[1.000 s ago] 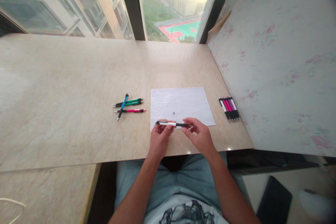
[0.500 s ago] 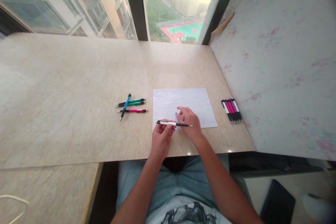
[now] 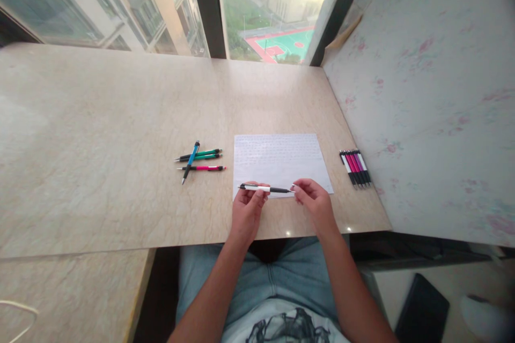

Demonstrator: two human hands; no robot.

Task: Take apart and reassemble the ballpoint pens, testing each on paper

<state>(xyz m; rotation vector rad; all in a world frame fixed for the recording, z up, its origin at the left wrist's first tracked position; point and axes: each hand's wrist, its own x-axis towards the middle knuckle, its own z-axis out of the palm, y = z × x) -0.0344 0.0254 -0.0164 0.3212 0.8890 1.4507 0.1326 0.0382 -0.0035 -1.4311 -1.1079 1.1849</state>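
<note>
My left hand (image 3: 246, 211) grips a black and white pen (image 3: 265, 189) and holds it level over the near edge of a written sheet of paper (image 3: 281, 156). My right hand (image 3: 316, 203) is at the pen's right end, its thumb and fingers pinched together right at the tip. What sits in that pinch is too small to see clearly. Both hands hover just above the beige table (image 3: 120, 118).
Three loose pens (image 3: 199, 159), blue, green and pink, lie crossed to the left of the paper. A tidy row of several pens (image 3: 354, 167) lies at the right, close to a flowered wall panel (image 3: 422, 91). Windows run along the table's far edge.
My right hand reached onto the paper where a small dark piece lay, then came back to the pen's tip. That piece is gone from the paper. My left hand kept the pen still.
</note>
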